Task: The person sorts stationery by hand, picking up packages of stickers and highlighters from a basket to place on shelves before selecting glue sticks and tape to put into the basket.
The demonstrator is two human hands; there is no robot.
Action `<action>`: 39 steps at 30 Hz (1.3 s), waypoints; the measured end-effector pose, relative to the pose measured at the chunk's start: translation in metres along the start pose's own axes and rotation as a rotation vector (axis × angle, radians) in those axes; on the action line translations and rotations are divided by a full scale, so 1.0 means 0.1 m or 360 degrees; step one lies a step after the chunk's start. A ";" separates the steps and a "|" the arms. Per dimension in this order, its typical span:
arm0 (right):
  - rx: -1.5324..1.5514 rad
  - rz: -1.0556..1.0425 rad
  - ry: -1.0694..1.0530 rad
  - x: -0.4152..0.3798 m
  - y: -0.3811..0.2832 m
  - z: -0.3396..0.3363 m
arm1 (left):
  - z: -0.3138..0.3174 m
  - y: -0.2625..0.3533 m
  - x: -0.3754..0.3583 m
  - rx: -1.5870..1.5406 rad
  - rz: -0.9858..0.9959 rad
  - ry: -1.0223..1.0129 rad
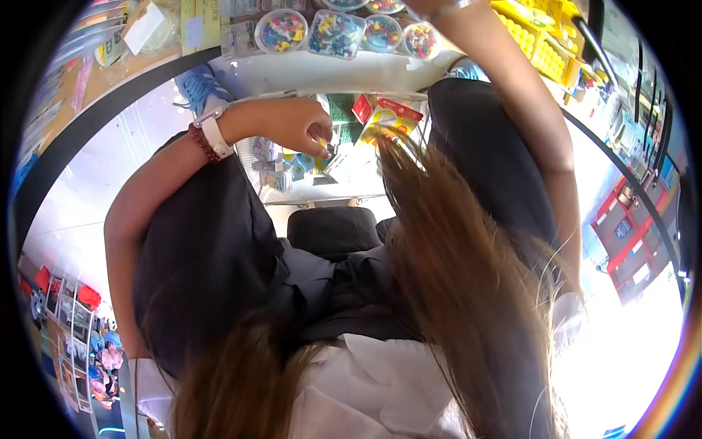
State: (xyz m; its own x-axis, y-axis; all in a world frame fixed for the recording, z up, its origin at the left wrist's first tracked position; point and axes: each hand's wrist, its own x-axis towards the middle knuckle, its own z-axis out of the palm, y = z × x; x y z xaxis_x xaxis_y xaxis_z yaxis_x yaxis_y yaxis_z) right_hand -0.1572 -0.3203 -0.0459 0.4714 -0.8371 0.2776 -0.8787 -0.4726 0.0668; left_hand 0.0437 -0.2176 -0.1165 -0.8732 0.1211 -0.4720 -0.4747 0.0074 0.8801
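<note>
My left hand hangs over a white mesh basket between my knees. Its fingers are curled together near a small dark item, and I cannot make out what they hold. Inside the basket are a red and yellow package, a green item and small grey-and-white plush-like pieces. Only the wrist end of my right hand shows at the top edge, above the clear tubs; its fingers are out of sight. Below it stands a round tub of colourful small pieces.
More clear tubs, including a squarish one and a round one, line the shelf ahead. Yellow trays stand at upper right. A red rack is at right, a wire shelf at lower left. Loose hair covers part of the basket.
</note>
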 end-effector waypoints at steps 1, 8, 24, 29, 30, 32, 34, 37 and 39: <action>-0.0060 -0.0095 -0.0033 -0.11 -0.09 -0.14 | 0.04 -0.02 0.04 0.0037 -0.0082 -0.0057; 0.1629 -0.1041 -0.1444 -1.13 -0.81 0.02 | 0.23 -0.32 0.20 0.0173 0.0051 -0.0148; 0.1991 -0.1430 -0.1976 -2.26 -1.42 0.60 | 0.17 -0.36 0.12 0.0224 -0.0039 0.0158; 0.1972 -0.1376 -0.2018 -2.08 -1.41 0.57 | 0.06 -0.27 0.13 0.0218 -0.0026 0.0099; 0.1960 -0.1367 -0.2031 -2.04 -1.41 0.57 | 0.05 -0.26 0.13 0.0183 -0.0077 0.0078; 0.1945 -0.1326 -0.2045 -1.99 -1.40 0.57 | 0.04 -0.26 0.13 0.0106 -0.0041 0.0085; 0.1925 -0.1293 -0.2055 -1.94 -1.37 0.59 | 0.06 -0.29 0.14 0.0098 -0.0007 0.0115; 0.1914 -0.1257 -0.2058 -1.87 -1.34 0.56 | 0.08 -0.35 0.15 0.0061 0.0050 0.0155; 0.1908 -0.1233 -0.2060 -1.82 -1.28 0.56 | 0.11 -0.40 0.15 0.0050 0.0079 0.0161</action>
State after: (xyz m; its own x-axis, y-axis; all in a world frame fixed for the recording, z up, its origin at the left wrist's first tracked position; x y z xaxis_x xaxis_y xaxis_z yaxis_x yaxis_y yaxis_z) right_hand -0.1266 -0.1228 -0.1587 0.9302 0.2188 -0.2946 -0.2449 -0.2275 -0.9425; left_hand 0.0504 -0.2050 -0.1583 -0.9030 0.0215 -0.4290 -0.4282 0.0350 0.9030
